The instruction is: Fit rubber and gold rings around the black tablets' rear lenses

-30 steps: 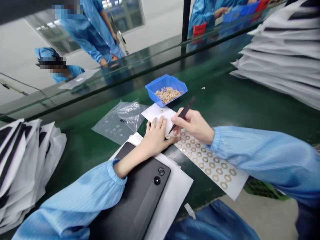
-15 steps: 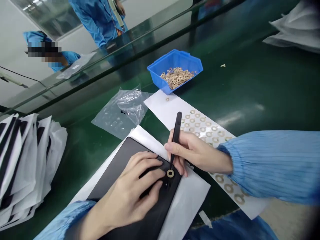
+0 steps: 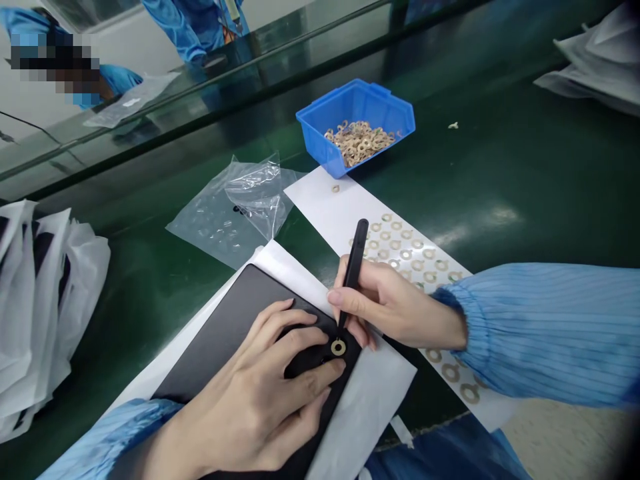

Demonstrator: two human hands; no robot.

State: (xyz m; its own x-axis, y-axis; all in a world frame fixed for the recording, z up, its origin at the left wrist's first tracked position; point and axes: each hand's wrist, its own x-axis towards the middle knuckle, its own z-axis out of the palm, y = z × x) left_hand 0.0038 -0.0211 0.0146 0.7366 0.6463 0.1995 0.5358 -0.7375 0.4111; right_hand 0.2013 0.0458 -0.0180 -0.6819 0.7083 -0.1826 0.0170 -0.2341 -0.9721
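Note:
A flat black panel [image 3: 227, 319] lies tilted on white paper, partly inside a pale sleeve [image 3: 363, 407]. Across it rests my left hand [image 3: 265, 380], fingers spread, with fingertips beside a small tan ring [image 3: 339, 347] near the panel's corner. My right hand [image 3: 373, 300] is closed on black tweezers [image 3: 356, 263], whose tips point down at the ring's tab. Under my right forearm is a white sheet [image 3: 320, 207] bearing rows of tan ring stickers [image 3: 406, 254]. Whether the tweezer tips grip the tab is too small to tell.
Behind the sheet stands a blue bin [image 3: 320, 143] of loose tan rings. A clear plastic bag [image 3: 235, 213] lies left of the sheet. Sleeved panels [image 3: 45, 320] are stacked at left, more white sleeves [image 3: 600, 63] at far right. Co-workers in blue [image 3: 185, 30] are beyond the bench.
My left hand's fingers have shifted, with the index fingertip now just below the ring. The tweezers stay at the ring's tab. The whole view has shifted slightly.

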